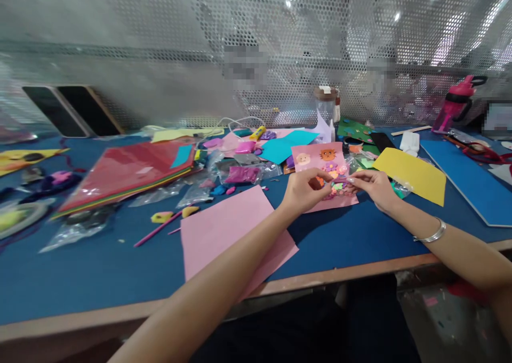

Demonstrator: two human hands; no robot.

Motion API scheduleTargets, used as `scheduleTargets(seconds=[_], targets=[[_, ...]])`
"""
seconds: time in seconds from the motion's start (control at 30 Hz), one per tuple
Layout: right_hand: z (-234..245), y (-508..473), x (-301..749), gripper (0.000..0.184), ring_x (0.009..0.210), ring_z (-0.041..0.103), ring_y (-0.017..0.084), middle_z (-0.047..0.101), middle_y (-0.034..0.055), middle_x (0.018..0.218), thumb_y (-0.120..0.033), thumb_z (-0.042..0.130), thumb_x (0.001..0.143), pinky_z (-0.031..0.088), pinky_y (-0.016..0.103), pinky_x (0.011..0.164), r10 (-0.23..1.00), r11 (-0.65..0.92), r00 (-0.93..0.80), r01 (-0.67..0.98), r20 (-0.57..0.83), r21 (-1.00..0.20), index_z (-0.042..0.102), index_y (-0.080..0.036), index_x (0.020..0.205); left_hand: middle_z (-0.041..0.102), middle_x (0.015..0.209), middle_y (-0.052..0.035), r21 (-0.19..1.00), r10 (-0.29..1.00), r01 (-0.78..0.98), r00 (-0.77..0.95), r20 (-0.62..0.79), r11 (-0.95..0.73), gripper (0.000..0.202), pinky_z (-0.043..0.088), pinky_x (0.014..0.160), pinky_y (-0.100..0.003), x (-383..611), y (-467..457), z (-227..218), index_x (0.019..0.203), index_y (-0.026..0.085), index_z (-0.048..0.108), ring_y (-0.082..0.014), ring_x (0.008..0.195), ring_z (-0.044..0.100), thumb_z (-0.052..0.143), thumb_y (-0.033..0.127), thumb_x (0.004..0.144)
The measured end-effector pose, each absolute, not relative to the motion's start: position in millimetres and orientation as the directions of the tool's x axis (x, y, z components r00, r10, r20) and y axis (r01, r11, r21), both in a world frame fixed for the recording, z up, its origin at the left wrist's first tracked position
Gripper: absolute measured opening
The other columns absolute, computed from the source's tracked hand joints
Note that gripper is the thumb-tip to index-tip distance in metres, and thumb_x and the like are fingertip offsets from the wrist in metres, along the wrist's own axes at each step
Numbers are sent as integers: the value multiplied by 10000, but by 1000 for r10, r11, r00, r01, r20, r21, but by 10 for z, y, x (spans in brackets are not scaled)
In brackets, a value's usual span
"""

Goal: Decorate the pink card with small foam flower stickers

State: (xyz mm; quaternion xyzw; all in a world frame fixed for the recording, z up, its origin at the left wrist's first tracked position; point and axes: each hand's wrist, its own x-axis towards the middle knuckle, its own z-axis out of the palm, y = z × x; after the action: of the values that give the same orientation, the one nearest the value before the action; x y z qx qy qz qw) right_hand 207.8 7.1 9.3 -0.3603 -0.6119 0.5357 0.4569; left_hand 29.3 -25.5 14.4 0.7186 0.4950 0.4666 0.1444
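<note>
A pink card [320, 163] with cat and animal stickers lies on the blue table [100, 267] in front of me. My left hand [306, 188] and my right hand [370, 186] meet over its lower part, fingers pinched around a small clear packet of colourful stickers [338, 186]. A silver bangle [432, 235] is on my right wrist. A plain pink sheet [228, 224] lies under my left forearm, reaching the table's front edge.
A stack of coloured sheets in plastic [132, 171] lies at the left. A yellow sheet [412, 174], a teal sheet [286, 144], a glass jar [326, 104] and a pink bottle [456, 102] stand around. A pink pencil [156, 235] and small bags litter the middle. A perforated metal screen backs the table.
</note>
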Motion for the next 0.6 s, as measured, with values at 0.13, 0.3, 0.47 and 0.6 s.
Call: scheduleTargets(seconds=[0.13, 0.3, 0.47, 0.6], targets=[[106, 86, 2092, 227, 538, 630, 150, 645, 21, 562, -302, 719, 545, 534, 293, 588, 962, 83, -247, -125, 112, -989, 628, -144, 679, 519, 440, 39, 766, 873, 483, -6, 488, -424, 149, 356, 370, -149, 270, -225, 125, 746, 124, 603, -57, 360, 467, 572, 221, 637], [90, 88, 2088, 209, 536, 634, 148, 646, 26, 564, -275, 723, 551, 538, 271, 574, 981, -4, -193, -142, 24, -990, 615, -138, 666, 620, 701, -19, 774, 849, 421, -16, 529, -474, 195, 394, 393, -148, 293, -231, 95, 807, 131, 574, -40, 406, 494, 594, 225, 637], [104, -33, 2017, 249, 599, 649, 164, 658, 34, 612, -336, 687, 603, 543, 309, 642, 934, -63, -357, -94, -26, -994, 634, -144, 753, 634, 714, -41, 602, 758, 526, 136, 637, -600, 132, 427, 441, -161, 381, -296, 98, 736, 140, 637, -54, 467, 510, 581, 246, 680], [81, -44, 1994, 288, 573, 638, 155, 654, 22, 605, -296, 718, 561, 535, 309, 620, 910, -25, -415, -63, 3, -998, 615, -148, 786, 651, 736, -49, 619, 784, 508, 212, 584, -599, 194, 458, 456, -163, 379, -314, 111, 832, 131, 628, -74, 505, 556, 571, 260, 698]])
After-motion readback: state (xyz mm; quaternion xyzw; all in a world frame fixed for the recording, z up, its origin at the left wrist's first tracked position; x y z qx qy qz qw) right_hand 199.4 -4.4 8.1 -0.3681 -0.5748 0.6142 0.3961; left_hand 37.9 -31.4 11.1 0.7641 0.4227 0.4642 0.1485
